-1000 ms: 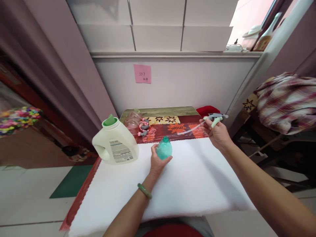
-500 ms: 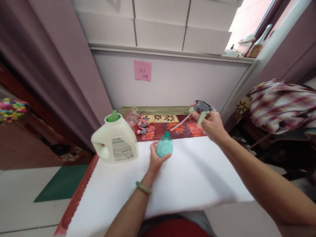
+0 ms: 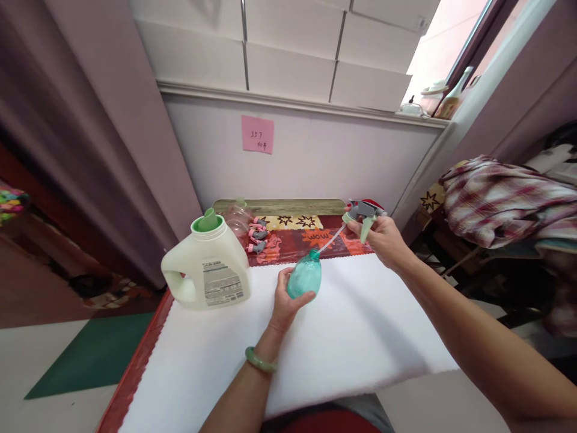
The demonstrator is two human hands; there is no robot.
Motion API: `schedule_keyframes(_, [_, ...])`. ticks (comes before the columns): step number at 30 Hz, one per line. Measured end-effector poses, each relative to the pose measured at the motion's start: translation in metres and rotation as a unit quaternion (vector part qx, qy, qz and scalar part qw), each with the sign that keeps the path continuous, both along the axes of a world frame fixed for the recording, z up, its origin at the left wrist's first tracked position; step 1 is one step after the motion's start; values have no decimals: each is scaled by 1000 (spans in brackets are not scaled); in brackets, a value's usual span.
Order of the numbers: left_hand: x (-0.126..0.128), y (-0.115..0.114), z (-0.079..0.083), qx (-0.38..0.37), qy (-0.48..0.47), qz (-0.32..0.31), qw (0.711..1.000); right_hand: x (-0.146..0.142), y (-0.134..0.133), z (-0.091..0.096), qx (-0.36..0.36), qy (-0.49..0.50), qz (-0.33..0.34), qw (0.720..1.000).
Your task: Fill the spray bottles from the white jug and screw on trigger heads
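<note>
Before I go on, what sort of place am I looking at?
Probably a room in a home, though I can't be sure: a purple curtain hangs on the left, a bottle stands by the window, and a checked cloth lies bunched on the right.

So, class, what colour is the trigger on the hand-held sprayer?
The trigger is pale green, clearest in the head view.

I see the left forearm [image 3: 252, 379] slanting forward to a cupped left hand [image 3: 285, 304], thumb [image 3: 306, 298] stretched inward, while the right forearm [image 3: 469, 322] reaches in diagonally, the right hand [image 3: 383, 237] farther forward with fingers [image 3: 354, 228] bent in a grip.
</note>
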State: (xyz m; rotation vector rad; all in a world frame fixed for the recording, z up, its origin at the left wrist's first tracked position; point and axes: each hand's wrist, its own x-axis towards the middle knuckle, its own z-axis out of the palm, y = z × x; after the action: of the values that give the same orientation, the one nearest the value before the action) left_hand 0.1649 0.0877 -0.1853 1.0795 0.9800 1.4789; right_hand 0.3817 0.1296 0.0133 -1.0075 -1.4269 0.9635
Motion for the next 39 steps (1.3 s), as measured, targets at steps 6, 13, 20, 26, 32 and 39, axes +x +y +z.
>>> schedule_keyframes(6, [-1, 2, 5, -34, -92, -14, 995, -11, 5, -9, -48, 1, 29, 998])
schedule_keyframes(13, [-3, -5, 14, -80, -197, -62, 975, -32, 11, -32, -75, 11, 23, 997])
schedule_keyframes(20, [-4, -9, 19, -96, -246, -108, 958, -47, 8, -60, -100, 46, 57, 992])
schedule_keyframes(26, [-2, -10, 16, -101, -279, -125, 947, -55, 6, -77, -78, 77, 49, 993])
schedule_keyframes(32, [-2, -11, 17, -127, -312, -141, 931, -63, 5, -82, -90, 103, 43, 990])
schedule_keyframes(39, [-6, -9, 20, -171, -318, -185, 914, -64, 5, -84, -98, 116, 45, 987])
